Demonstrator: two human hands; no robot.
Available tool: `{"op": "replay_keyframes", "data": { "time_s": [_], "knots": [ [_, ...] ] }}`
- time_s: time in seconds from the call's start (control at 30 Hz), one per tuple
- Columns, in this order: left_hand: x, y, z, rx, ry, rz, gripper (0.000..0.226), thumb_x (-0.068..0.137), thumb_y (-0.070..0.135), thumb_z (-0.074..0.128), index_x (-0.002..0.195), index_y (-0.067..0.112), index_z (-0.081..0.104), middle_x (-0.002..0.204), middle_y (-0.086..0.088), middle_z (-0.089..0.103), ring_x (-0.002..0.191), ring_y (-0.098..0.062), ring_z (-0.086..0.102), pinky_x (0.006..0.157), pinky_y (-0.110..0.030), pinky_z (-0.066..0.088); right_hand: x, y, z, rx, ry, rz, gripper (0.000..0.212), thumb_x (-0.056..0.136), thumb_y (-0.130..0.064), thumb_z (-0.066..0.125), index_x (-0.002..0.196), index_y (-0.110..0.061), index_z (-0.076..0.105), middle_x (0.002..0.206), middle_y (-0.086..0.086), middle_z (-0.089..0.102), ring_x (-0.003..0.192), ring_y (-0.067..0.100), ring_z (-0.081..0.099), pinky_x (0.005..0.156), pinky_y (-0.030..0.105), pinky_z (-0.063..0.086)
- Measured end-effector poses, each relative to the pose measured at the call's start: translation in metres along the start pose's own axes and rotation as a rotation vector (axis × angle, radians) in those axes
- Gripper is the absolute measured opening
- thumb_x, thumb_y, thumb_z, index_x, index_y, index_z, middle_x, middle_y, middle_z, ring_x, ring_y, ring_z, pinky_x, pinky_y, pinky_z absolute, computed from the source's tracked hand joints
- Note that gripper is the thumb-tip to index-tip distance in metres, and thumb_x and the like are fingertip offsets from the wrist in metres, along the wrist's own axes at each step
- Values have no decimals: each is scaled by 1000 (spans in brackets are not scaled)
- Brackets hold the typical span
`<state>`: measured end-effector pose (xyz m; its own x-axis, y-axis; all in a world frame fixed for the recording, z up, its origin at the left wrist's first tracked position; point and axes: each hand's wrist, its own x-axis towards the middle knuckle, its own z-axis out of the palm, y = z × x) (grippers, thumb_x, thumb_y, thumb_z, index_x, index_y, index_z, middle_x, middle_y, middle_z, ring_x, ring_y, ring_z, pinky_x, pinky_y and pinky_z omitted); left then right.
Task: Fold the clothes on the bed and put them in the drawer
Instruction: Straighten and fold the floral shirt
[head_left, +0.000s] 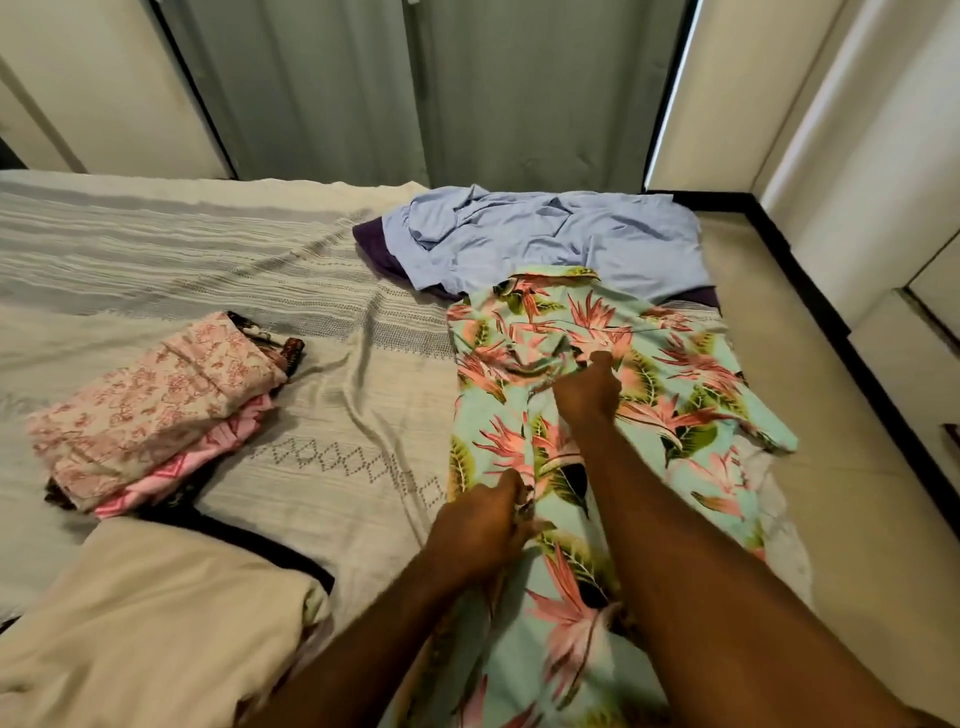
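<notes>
The floral shirt (597, 415) lies along the bed's (322, 374) right edge. My left hand (480, 530) and right hand (589, 387) both pinch its folded-in side; I should keep that crease straight and smooth before folding the other side.

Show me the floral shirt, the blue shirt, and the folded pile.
floral shirt (670, 364), head view, upper right panel.
blue shirt (623, 244), head view, crumpled middle.
folded pile (156, 400), head view, top pink garment.
</notes>
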<state>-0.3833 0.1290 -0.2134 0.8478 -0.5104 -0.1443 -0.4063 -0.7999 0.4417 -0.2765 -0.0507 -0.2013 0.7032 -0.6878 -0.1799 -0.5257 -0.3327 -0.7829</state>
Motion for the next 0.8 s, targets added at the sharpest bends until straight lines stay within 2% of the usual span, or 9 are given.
{"op": "replay_keyframes", "data": {
  "time_s": [0.1,0.17,0.23,0.3,0.4,0.53,0.63,0.7,0.8],
  "knots": [
    [-8,2,4,34,-42,-34,38,89,44,67,113,20,49,102,-5,65,92,-26,62,71,-36,50,-42,35,-14,-47,-167,-182,20,89,-25,70,107,-23,62,99,6,69,92,28,68,66,22,43],
    [-16,1,2,-10,-61,-55,40,84,42,73,112,21,53,103,-5,66,94,-26,63,72,-35,51,-77,54,-15,-111,-415,-266,23,86,-34,74,105,-24,65,94,-4,68,86,17,68,65,21,46],
    [-32,4,1,1,-62,-60,43,82,41,74,116,21,57,108,-7,67,100,-28,64,76,-36,52,-103,71,-14,-203,-523,-358,28,82,-24,76,109,-22,69,102,-4,67,93,16,65,77,26,51],
    [-52,4,-2,80,-66,-122,37,83,40,72,110,19,60,112,-9,64,103,-30,62,79,-37,52,-114,81,-12,-243,-452,-410,26,78,-9,72,101,-20,74,104,3,72,95,23,67,79,28,52],
    [-80,-9,-13,180,-188,-183,38,71,44,81,97,22,63,105,-7,65,93,-28,64,70,-32,49,-114,83,-15,-249,-332,-400,15,81,-7,67,87,-15,78,97,5,76,95,27,69,81,28,51],
    [-134,-28,-23,114,-407,-66,42,66,42,90,67,23,52,66,7,51,62,-10,51,55,-29,37,-131,88,-23,-247,-264,-382,18,89,-5,61,92,-11,78,104,12,74,100,32,67,87,33,52],
    [-162,-20,-28,-22,-463,31,47,67,42,91,56,25,49,52,12,46,49,-2,43,51,-24,32,-140,95,-31,-204,-251,-395,20,92,-3,57,97,-7,76,108,15,71,101,34,65,83,33,50],
    [-174,-8,-27,-199,-528,78,34,73,34,89,64,18,60,57,13,54,55,-3,47,55,-28,38,-144,102,-38,-178,-262,-388,19,90,-2,58,93,-10,75,109,13,71,100,33,65,80,30,50],
    [-178,15,-28,-493,-733,27,28,86,23,79,106,4,74,96,-7,78,88,-17,71,80,-43,55,-141,112,-58,-146,-274,-388,22,84,2,60,91,-14,74,107,12,71,98,31,66,79,32,53]
  ]
}}
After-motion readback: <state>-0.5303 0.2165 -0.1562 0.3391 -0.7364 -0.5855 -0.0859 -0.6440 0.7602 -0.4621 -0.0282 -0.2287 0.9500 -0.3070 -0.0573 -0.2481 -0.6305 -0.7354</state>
